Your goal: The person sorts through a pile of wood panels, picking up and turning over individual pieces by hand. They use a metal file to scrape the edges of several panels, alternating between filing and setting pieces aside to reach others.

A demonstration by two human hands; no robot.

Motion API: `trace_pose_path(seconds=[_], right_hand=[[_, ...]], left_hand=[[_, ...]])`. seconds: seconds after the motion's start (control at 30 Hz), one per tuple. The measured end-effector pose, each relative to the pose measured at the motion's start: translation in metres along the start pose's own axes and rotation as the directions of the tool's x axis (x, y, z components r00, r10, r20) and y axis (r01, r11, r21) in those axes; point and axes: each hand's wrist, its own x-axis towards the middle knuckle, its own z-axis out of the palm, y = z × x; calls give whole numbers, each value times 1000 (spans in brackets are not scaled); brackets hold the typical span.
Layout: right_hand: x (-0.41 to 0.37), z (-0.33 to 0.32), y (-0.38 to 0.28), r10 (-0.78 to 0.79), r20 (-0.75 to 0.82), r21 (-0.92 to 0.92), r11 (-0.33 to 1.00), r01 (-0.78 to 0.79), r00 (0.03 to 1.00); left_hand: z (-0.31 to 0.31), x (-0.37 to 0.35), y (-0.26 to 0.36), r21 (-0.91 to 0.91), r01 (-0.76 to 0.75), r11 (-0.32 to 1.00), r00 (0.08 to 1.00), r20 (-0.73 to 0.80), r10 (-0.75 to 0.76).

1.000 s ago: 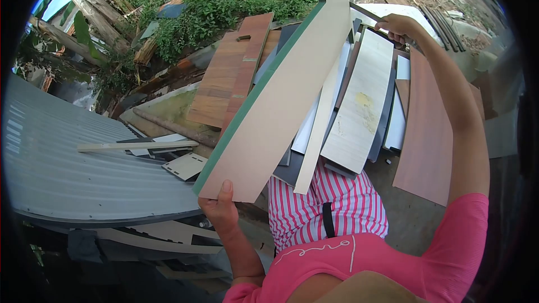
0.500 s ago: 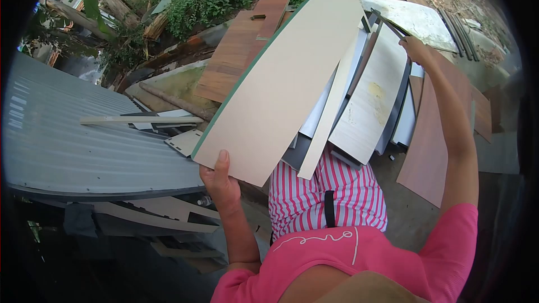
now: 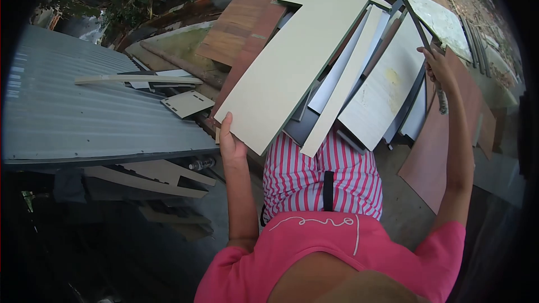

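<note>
Corrugated roof sheet: lies on the left as it did a second ago, with a long pale slat and a small notched offcut still on it.
Board pile: fanned out in front of the person, leaning away toward the far greenery. It looks flatter to me than a moment back.
Beige board: the big change. A second ago it stood steeply, its far end out of sight. Now it has tipped down onto the pile, with its stepped far end on the wood-grain board and its near corner low at the left.
Red-brown panel: still at the right edge of the pile, under the right forearm.
White stained panel: in the same place, between a narrow cream strip and the right hand.
Left hand: clamped on the beige board's near left corner, thumb up along its edge. It has not let go while the board came down.
Right hand: has dropped nearer along the right side. Its fingers are closed round a thin dark strip that stands up from the pile.
My reading: the beige board seems to be laid on the pile but is not yet let go.
</note>
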Motion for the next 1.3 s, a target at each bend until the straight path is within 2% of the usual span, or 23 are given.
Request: trace_pose_path(seconds=[0.07, 0.23, 0.3, 0.33, 0.37, 0.4, 0.43, 0.47, 0.5, 0.53, 0.57, 0.6, 0.67, 0.7, 0.77, 0.8, 0.87, 0.93, 1.0, 1.17, 1.23, 1.27, 1.3], right_hand=[[-1, 8, 0, -35, 63, 62, 998, 31, 997], [-34, 55, -31, -135, 161, 145, 983, 112, 978], [-40, 71, -34, -173, 198, 203, 970, 132, 965], [-44, 77, -35, -182, 225, 204, 970, 136, 957], [-49, 82, -38, -180, 218, 216, 967, 133, 959], [-54, 84, -40, -175, 205, 229, 965, 127, 963], [-58, 86, -42, -168, 210, 230, 966, 118, 963], [-62, 87, -45, -166, 209, 235, 965, 116, 964], [-67, 88, -47, -166, 207, 234, 965, 116, 964], [-73, 89, -47, -161, 206, 231, 966, 112, 965], [-77, 93, -46, -150, 201, 232, 967, 102, 968], [-79, 96, -46, -157, 204, 255, 961, 103, 966], [-88, 102, -51, -161, 199, 275, 956, 103, 967], [-93, 105, -55, -178, 209, 262, 958, 120, 962], [-98, 104, -60, -202, 251, 245, 959, 139, 947], [-101, 103, -62, -203, 234, 248, 958, 143, 951], [-108, 103, -69, -231, 124, 171, 963, 209, 965], [-122, 100, -84, -231, 61, 77, 971, 226, 971], [-132, 101, -92, -371, -85, -57, 928, 367, 925], [-146, 123, -92, -478, -51, -246, 857, 453, 877], [-156, 137, -101, -597, -9, -325, 760, 562, 802], [-163, 144, -107, -637, 27, -316, 725, 611, 770], [-173, 152, -116, -657, 74, -260, 713, 651, 750]], left_hand=[[-4, 5, -1, -19, 115, 993, 992, -53, -115], [-17, 9, -9, -114, 130, 985, 982, -120, -144], [-26, 7, -8, -33, 19, 999, 999, -49, -21], [-19, -6, -7, -35, 3, 999, 997, -73, -6], [-9, -19, -8, 263, -82, 961, 974, -181, 133], [-4, -31, -7, 545, -116, 830, 928, -238, 286], [-18, -38, -11, 781, -293, 552, 891, 13, 454], [-31, -45, -14, 784, -294, 547, 891, 17, 454], [-36, -53, -15, 889, -409, 204, 808, 249, 534], [-42, -56, -15, 863, -477, -165, 704, 488, 516], [-48, -55, -14, 824, -471, -316, 691, 567, 448], [-43, -53, -14, 821, -477, -314, 694, 571, 439], [-31, -45, -11, 718, -494, -490, 642, 682, 351], [-23, -38, -9, 714, -503, -487, 638, 687, 348], [-10, -25, -6, 552, -611, -568, 501, 825, 263], [-13, -20, -5, 540, -622, -567, 487, 834, 260], [-24, -6, -2, 370, -724, -582, 435, 900, 31], [-14, -9, 1, 390, -755, -528, 406, 909, 91], [-13, -8, 7, 403, -750, -524, 413, 905, 105], [4, -12, 22, 416, -753, -509, 395, 905, 156], [15, -15, 31, 442, -768, -464, 386, 897, 215], [21, -18, 35, 452, -754, -477, 394, 892, 221], [29, -20, 38, 479, -772, -417, 397, 877, 273]])
